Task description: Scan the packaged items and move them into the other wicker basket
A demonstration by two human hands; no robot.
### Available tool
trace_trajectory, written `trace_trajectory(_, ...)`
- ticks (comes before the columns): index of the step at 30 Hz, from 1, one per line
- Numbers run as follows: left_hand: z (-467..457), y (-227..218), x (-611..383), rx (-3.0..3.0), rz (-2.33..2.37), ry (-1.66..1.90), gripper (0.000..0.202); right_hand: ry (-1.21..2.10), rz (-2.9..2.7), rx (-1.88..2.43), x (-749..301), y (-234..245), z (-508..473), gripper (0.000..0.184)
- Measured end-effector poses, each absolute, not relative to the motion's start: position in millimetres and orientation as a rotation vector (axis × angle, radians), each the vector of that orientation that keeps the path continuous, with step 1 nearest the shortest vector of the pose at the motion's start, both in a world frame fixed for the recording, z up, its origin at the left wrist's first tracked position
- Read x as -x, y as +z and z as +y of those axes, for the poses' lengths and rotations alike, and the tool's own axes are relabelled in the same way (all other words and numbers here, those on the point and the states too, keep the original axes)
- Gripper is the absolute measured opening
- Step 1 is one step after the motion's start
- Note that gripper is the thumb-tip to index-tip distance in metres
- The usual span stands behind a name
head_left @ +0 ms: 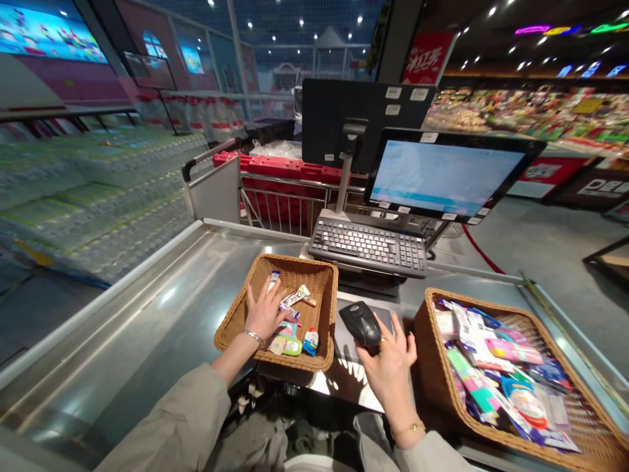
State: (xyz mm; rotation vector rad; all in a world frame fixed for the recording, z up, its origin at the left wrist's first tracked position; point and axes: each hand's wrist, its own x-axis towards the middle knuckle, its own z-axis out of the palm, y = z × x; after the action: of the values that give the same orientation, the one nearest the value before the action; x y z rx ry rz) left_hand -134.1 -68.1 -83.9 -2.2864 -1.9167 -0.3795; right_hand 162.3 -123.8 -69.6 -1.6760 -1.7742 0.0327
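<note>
My left hand (264,311) reaches into the left wicker basket (319,265), its fingers stretched over small packets; whether it touches one I cannot tell. In that basket lie a Dove bar (297,295), a green-and-white packet (291,346) and a small blue-and-white figure-shaped packet (310,341). My right hand (389,364) holds a black barcode scanner (360,322) between thumb and forefinger, its other fingers spread. The scanner sits above the counter, just right of the left basket, its grip partly hidden by my hand.
A right-hand wicker basket (445,387) is heaped with packaged goods. Behind the scanner stand a keyboard (368,244), a lit monitor (445,174) and a second display seen from behind (363,105). The metal counter (167,321) has raised edges; a shopping cart (280,196) stands beyond.
</note>
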Motion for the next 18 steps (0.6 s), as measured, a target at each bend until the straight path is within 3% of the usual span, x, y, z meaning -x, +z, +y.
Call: trace_trajectory(18, -60, -113, 181, 2.458, -1.820, -0.092, 0.049, 0.083, -1.894, 1.719, -140, -77, -126, 0.017)
